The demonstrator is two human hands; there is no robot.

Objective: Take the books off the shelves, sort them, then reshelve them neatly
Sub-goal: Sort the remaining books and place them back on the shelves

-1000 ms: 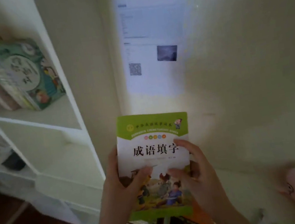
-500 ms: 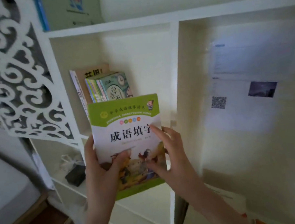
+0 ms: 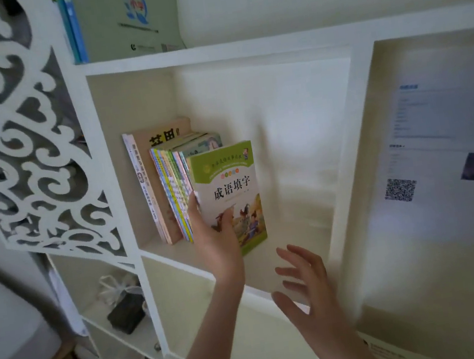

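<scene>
White cubby shelf [image 3: 298,231]: green paperback [image 3: 232,186] stood nearly upright at right end of book row [image 3: 170,188], just beside it. Left hand [image 3: 218,242] gripped its lower spine edge, thumb on cover. Right hand [image 3: 304,285] spread, empty, nearer. Judged light, thin, floppy; best held by spine.

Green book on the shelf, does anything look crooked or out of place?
The green book, gripped by the left hand, sits forward of the row of books, not flush with their spines. Nothing else stands out.
</scene>
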